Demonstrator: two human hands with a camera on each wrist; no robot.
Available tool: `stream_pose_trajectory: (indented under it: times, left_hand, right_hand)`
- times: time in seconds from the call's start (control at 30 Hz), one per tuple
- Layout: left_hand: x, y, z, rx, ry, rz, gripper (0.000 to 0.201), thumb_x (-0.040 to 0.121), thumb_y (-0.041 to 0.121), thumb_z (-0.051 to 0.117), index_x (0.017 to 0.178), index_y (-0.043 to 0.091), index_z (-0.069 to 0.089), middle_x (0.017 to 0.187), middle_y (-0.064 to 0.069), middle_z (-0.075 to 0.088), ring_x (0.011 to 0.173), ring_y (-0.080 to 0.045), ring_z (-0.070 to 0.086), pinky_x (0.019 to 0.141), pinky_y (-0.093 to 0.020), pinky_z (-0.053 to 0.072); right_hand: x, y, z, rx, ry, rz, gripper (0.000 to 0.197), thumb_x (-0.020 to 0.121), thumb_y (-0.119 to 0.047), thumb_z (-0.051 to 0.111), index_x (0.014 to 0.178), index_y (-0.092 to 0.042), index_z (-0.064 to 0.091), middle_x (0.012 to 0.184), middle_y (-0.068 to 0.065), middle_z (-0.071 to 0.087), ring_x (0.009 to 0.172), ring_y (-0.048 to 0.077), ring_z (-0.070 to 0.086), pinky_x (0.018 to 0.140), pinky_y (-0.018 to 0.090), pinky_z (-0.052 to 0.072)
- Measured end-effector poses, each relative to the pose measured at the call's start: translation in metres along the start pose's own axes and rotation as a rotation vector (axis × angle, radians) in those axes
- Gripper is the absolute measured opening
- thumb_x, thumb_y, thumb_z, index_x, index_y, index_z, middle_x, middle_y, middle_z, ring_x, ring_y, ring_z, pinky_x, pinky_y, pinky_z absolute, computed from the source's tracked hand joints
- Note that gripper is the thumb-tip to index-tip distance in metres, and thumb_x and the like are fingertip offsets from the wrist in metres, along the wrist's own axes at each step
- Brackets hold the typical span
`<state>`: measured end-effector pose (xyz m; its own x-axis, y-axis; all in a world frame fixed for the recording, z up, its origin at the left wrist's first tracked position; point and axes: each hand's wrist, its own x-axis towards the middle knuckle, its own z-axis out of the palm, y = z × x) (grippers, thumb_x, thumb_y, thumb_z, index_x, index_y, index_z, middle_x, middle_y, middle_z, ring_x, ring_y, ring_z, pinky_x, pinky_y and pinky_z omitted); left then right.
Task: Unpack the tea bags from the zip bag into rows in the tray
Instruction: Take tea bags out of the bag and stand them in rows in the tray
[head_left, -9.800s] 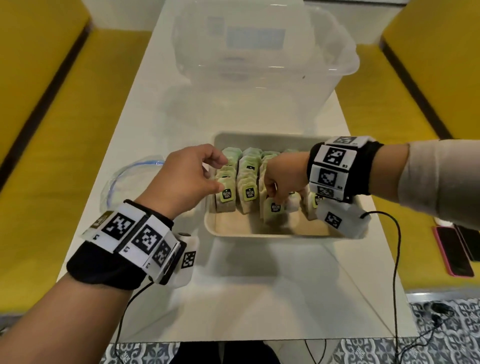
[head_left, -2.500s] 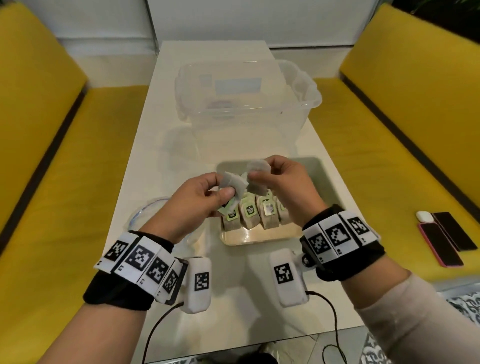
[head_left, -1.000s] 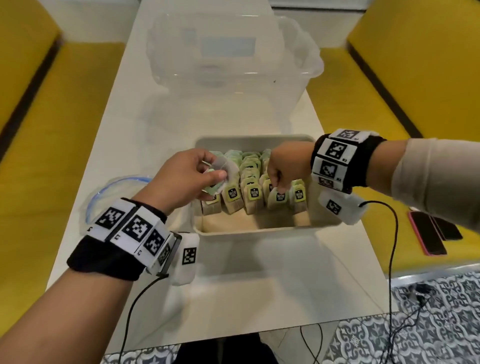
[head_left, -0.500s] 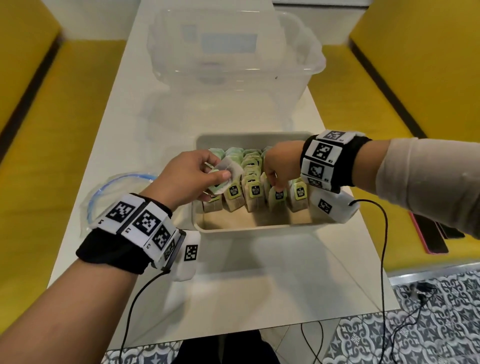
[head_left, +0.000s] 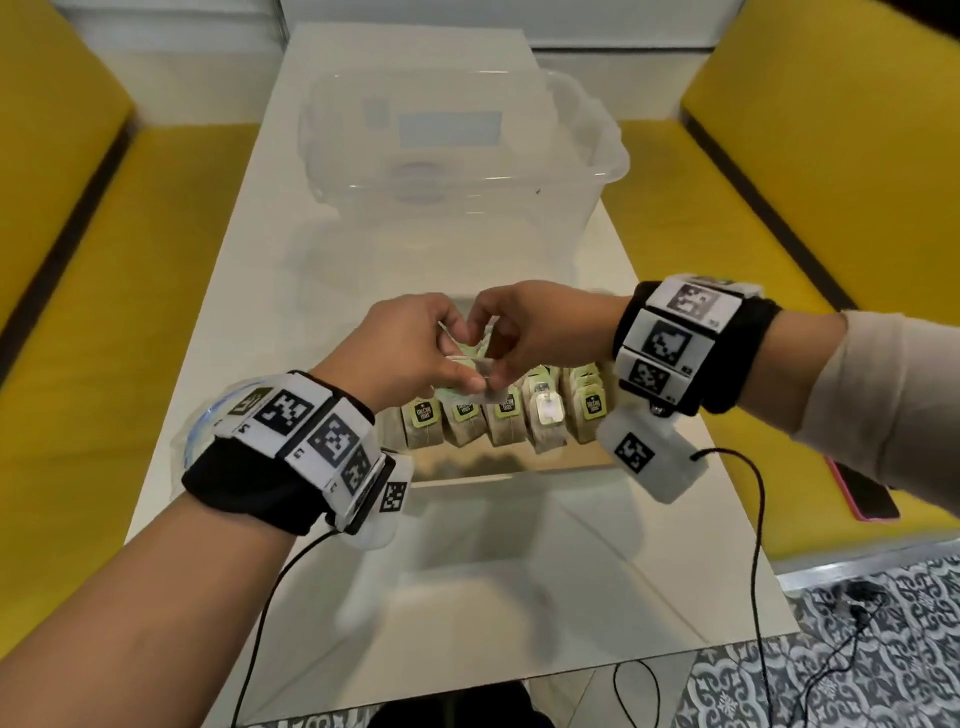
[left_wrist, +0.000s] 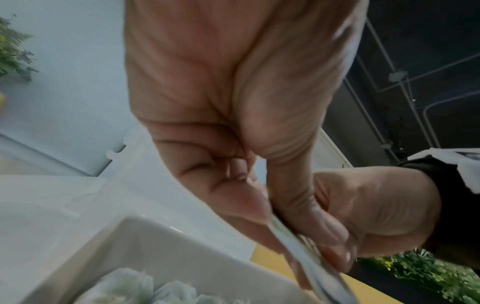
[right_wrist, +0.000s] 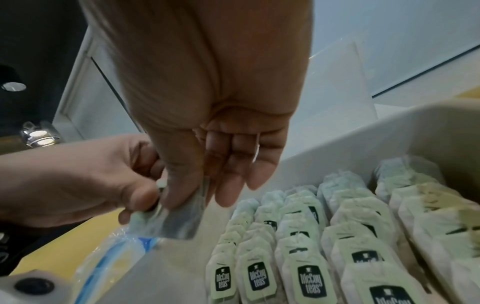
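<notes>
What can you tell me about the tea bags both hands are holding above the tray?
The tea bags form a small, flat bunch of pale, thin, papery pouches, slightly greenish at one edge and blurred, so their number is unclear. They hang above the tray, beside its filled rows, near the zip bag. The left hand pinches them between thumb and fingers, and the right hand pinches one bag from the other side. Nothing else touches them; no printed tag shows on them.

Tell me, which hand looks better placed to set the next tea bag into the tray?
Probably the right hand. It pinches a small flat paper tea bag out of the left hand, which grips the rest, and it hangs nearer the rows of tagged tea bags in the beige rectangular tray.
</notes>
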<state>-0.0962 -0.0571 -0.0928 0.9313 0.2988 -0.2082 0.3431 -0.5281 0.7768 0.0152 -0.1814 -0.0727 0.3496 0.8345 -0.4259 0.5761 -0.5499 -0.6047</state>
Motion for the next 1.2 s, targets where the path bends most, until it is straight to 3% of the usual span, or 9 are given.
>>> stream_pose_trajectory:
  times: [0.13, 0.27, 0.4, 0.57, 0.7, 0.83, 0.97, 1.1, 1.2]
  left_hand:
    - [0.0, 0.006, -0.002, -0.097, 0.086, 0.047, 0.041, 0.065, 0.028, 0.083, 0.093, 0.02, 0.054, 0.077, 0.004, 0.061, 0.064, -0.012, 0.061, 0.057, -0.025, 0.056]
    - [0.001, 0.004, 0.001, -0.165, 0.096, 0.028, 0.03, 0.074, 0.012, 0.077, 0.089, 0.021, 0.052, 0.08, -0.002, 0.061, 0.066, -0.017, 0.064, 0.066, -0.038, 0.06]
    - [0.003, 0.008, 0.002, 0.014, 0.09, 0.088, 0.037, 0.067, 0.017, 0.082, 0.091, 0.021, 0.054, 0.076, -0.001, 0.065, 0.062, -0.013, 0.063, 0.055, -0.019, 0.052]
    - [0.004, 0.014, 0.005, 0.082, 0.023, 0.088, 0.046, 0.06, 0.015, 0.087, 0.093, 0.018, 0.053, 0.071, 0.003, 0.063, 0.063, -0.01, 0.061, 0.063, -0.028, 0.054]
    - [0.004, 0.008, -0.001, 0.159, -0.003, 0.09, 0.053, 0.059, 0.02, 0.087, 0.1, 0.022, 0.053, 0.077, 0.008, 0.066, 0.07, -0.004, 0.061, 0.069, -0.024, 0.049]
    - [0.006, -0.004, -0.014, 0.232, 0.056, 0.072, 0.049, 0.062, 0.013, 0.085, 0.102, 0.021, 0.057, 0.083, 0.012, 0.064, 0.069, -0.002, 0.056, 0.069, -0.022, 0.046]
    - [0.004, -0.017, -0.019, 0.298, 0.083, 0.07, 0.043, 0.066, 0.012, 0.082, 0.102, 0.02, 0.061, 0.089, 0.009, 0.062, 0.075, -0.009, 0.055, 0.073, -0.026, 0.046]
    - [0.003, -0.029, -0.017, 0.292, 0.09, 0.074, 0.04, 0.067, 0.013, 0.081, 0.101, 0.021, 0.061, 0.09, 0.009, 0.062, 0.069, 0.002, 0.05, 0.063, -0.018, 0.041]
    - [0.004, -0.034, -0.016, 0.28, 0.089, 0.073, 0.04, 0.067, 0.013, 0.081, 0.101, 0.021, 0.062, 0.089, 0.009, 0.062, 0.067, 0.006, 0.048, 0.06, -0.009, 0.036]
  right_hand:
    - [-0.009, 0.006, 0.007, 0.19, 0.111, -0.005, 0.029, 0.078, -0.007, 0.074, 0.1, -0.015, 0.057, 0.078, 0.004, 0.069, 0.063, 0.012, 0.06, 0.058, 0.021, 0.049]
    - [-0.018, 0.013, 0.01, 0.429, 0.161, -0.038, 0.02, 0.081, 0.002, 0.067, 0.091, -0.012, 0.057, 0.083, 0.01, 0.067, 0.067, 0.015, 0.062, 0.065, 0.024, 0.054]
    - [-0.019, 0.012, 0.008, 0.289, 0.215, -0.048, 0.015, 0.081, -0.02, 0.072, 0.087, -0.019, 0.058, 0.079, -0.004, 0.064, 0.066, 0.006, 0.058, 0.061, 0.017, 0.048]
    - [-0.014, 0.006, 0.001, -0.041, 0.284, -0.09, 0.01, 0.081, -0.023, 0.072, 0.08, -0.02, 0.063, 0.066, -0.012, 0.057, 0.058, 0.001, 0.049, 0.058, 0.015, 0.04]
    - [-0.007, 0.005, -0.005, -0.27, 0.162, -0.025, 0.007, 0.08, -0.023, 0.07, 0.083, -0.022, 0.064, 0.067, -0.014, 0.057, 0.058, 0.003, 0.052, 0.055, 0.017, 0.041]
    - [0.012, 0.014, 0.0, -0.52, -0.023, 0.052, 0.011, 0.079, -0.022, 0.069, 0.074, -0.026, 0.06, 0.074, -0.007, 0.062, 0.072, 0.017, 0.059, 0.057, 0.022, 0.041]
    - [0.029, 0.026, 0.01, -0.574, -0.173, 0.091, 0.013, 0.075, -0.012, 0.069, 0.071, -0.024, 0.065, 0.079, -0.006, 0.065, 0.071, 0.015, 0.057, 0.061, 0.025, 0.045]
    - [0.039, 0.03, 0.018, -0.606, -0.23, 0.128, 0.014, 0.074, -0.01, 0.069, 0.073, -0.024, 0.069, 0.064, -0.014, 0.059, 0.057, 0.008, 0.053, 0.059, 0.024, 0.046]
    - [0.045, 0.032, 0.023, -0.65, -0.234, 0.131, 0.013, 0.073, -0.011, 0.069, 0.081, -0.02, 0.073, 0.063, -0.016, 0.057, 0.064, 0.009, 0.054, 0.06, 0.022, 0.045]
